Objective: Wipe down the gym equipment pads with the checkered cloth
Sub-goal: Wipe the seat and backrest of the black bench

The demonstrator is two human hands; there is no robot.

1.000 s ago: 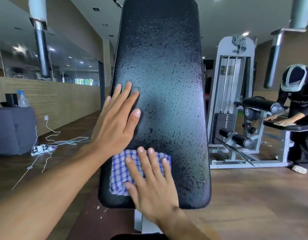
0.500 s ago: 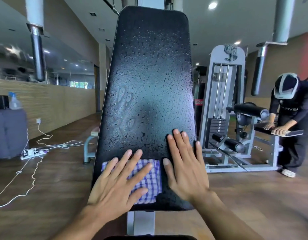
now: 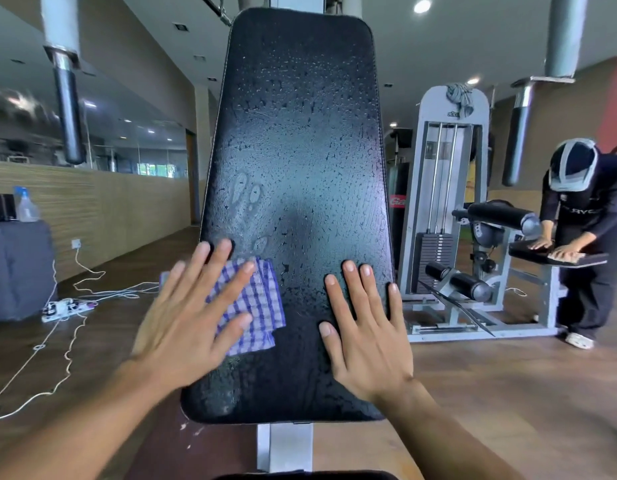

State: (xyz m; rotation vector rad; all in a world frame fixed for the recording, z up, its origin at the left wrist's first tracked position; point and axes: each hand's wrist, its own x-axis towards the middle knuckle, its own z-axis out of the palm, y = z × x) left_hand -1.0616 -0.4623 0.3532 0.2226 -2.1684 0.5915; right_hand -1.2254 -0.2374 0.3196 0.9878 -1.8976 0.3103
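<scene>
Left hand [image 3: 189, 327] lay flat on the cloth [image 3: 257, 306], fingers [image 3: 227, 282] straight and spread, released rather than grasping, pressing the cloth against the pad [image 3: 300, 150]. Cloth sat on the pad's lower left part, folded, blue and white checks, its left edge reaching past the pad's side. Right hand [image 3: 366, 341] rested flat on the pad's lower right part, fingers straight and slightly spread, holding nothing, apart from the cloth. Pad stood tilted back, black, beaded with droplets, with finger smudges just above the cloth. Farther right stood a grey weight machine [image 3: 445, 216], where a second person [image 3: 584, 237] leaned with both hands on its seat. At far left sat a spray bottle [image 3: 24, 206] on a dark cabinet [image 3: 19, 268], with a white cable [image 3: 57, 341] trailing across the wooden floor [image 3: 525, 393]
</scene>
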